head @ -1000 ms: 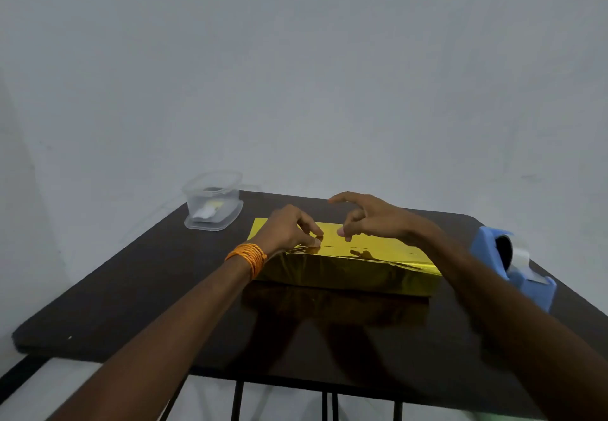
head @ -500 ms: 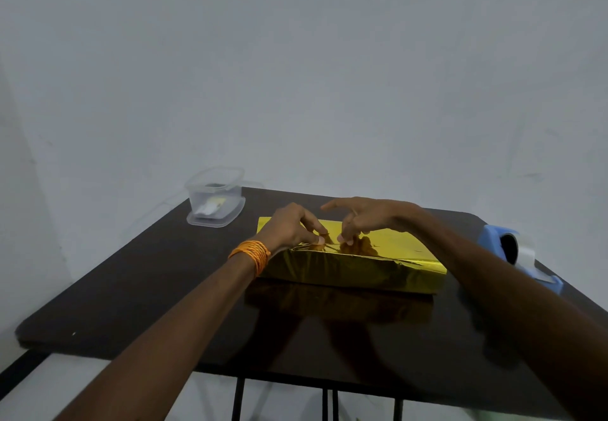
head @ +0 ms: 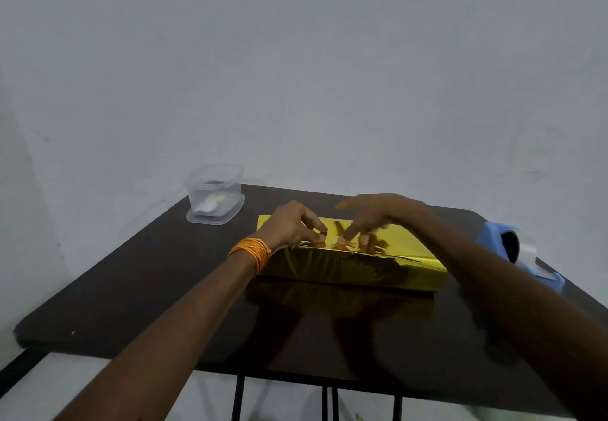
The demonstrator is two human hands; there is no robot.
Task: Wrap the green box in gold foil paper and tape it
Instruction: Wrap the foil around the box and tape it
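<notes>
The box [head: 355,264] lies in the middle of the dark table [head: 138,295], fully covered in crinkled gold foil, so no green shows. My left hand [head: 292,223], with orange bangles at the wrist, rests on the box's top near the front edge. Its fingers are curled, and thumb and forefinger pinch together on the foil. My right hand [head: 371,215] hovers just right of it, fingertips pressing down on the foil top while its forefinger lifts free. Whether a strip of tape lies under the fingertips cannot be made out.
A blue tape dispenser [head: 490,239] with a roll of clear tape stands at the table's right edge, close to my right forearm. A clear plastic container [head: 215,195] sits at the back left corner. A plain wall rises behind the table.
Both hands have come down and closer together onto the box's top. My right fingertips, held above the foil a second ago, now press on it.
</notes>
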